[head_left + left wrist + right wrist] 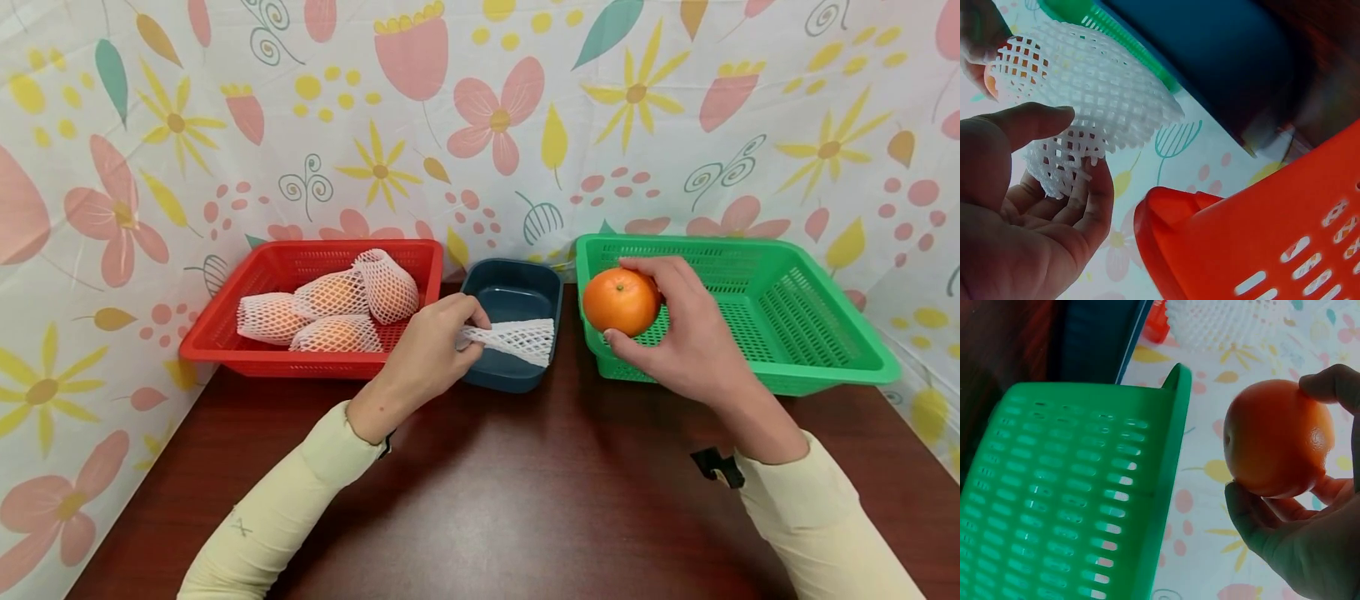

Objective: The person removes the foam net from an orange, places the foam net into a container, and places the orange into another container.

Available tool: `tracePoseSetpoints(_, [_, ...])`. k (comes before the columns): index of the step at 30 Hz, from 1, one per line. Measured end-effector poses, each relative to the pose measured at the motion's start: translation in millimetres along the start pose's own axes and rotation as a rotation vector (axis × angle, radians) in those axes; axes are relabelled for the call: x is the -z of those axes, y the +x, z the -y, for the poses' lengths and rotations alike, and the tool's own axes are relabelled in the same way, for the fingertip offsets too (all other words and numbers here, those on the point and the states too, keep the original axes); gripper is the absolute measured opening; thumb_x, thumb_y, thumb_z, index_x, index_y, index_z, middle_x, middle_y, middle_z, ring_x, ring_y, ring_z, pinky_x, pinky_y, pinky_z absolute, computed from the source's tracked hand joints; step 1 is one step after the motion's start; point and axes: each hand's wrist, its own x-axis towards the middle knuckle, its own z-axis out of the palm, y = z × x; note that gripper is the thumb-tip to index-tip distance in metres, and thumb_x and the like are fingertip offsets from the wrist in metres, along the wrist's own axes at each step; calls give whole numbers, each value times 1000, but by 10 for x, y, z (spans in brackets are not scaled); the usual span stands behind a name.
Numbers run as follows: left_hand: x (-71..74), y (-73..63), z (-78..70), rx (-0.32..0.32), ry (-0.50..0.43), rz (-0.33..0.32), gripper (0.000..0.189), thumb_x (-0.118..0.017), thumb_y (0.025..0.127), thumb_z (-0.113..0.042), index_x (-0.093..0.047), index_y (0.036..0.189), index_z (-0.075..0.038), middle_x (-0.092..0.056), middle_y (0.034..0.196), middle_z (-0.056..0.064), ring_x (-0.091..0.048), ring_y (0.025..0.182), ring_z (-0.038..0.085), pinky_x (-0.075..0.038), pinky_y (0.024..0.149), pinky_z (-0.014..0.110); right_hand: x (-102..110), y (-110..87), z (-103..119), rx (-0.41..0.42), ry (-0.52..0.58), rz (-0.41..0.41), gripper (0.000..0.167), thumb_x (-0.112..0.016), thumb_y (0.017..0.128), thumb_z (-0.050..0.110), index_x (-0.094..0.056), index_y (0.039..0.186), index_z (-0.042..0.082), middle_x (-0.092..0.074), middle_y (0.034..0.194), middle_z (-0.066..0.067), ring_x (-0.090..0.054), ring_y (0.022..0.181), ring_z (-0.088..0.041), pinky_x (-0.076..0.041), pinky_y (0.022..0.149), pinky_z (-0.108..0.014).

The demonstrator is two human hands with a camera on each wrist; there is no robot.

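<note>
My left hand (431, 343) pinches one end of a white foam fruit net (525, 340), whose wider end spreads over the dark blue bin (512, 382). In the left wrist view the net (1094, 81) hangs between thumb and fingers with no fruit inside. My right hand (686, 333) grips a bare orange (621, 302) between thumb and fingers, above the left rim of the green basket (832, 371). Seen from the right wrist, the orange (1279, 439) is held up beside the basket's wall (1066, 469).
On the left stands a red basket (315, 367) with several fruits in foam nets (337, 292). The blue bin sits between the two baskets on a dark wooden table (510, 492). A flowered cloth (495, 200) hangs behind them.
</note>
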Motion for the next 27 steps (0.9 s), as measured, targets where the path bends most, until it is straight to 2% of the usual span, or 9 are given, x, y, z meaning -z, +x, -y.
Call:
tracePoseSetpoints(10, [-48,5,58,-74,112,-19,25,-82,87,-5,-67,105,-12,-66,103,1,-63,88,13,-60,84,27,-22,-10,-107,-73,-22,22,75,-88,80,9,-55,147,6,-57,134,-13,-51,112,-22,-42,80,-24])
tracePoseSetpoints(13, [-65,13,82,-74,127,-15,25,-83,86,-4,-67,104,-12,-66,102,1,-62,87,13,-60,83,27,-24,-11,-136,-84,-39,32,75,-88,80,10,-55,147,6,-57,133,-14,-51,111,-23,-43,79,-25])
tracePoseSetpoints(16, [-88,19,103,-71,143,-4,25,-82,87,-4,-67,105,-12,-66,102,1,-61,87,13,-59,83,27,-25,-12,-157,-103,-40,48,77,-87,81,11,-54,151,12,-56,133,-14,-52,112,-25,-46,79,-32])
tracePoseSetpoints(20, [-112,17,119,-71,157,13,26,-82,87,-4,-66,106,-11,-66,102,2,-61,86,13,-59,82,26,-29,-10,-176,-135,-32,71,77,-85,84,12,-55,153,21,-55,132,-15,-52,113,-29,-50,78,-46])
tracePoseSetpoints(27, [-130,11,130,-56,173,43,23,-81,88,-5,-67,105,-11,-67,101,3,-61,85,14,-58,81,27,-64,12,-204,-216,-40,125,64,-83,86,15,-60,145,16,-53,131,-18,-54,109,-34,-51,79,-54])
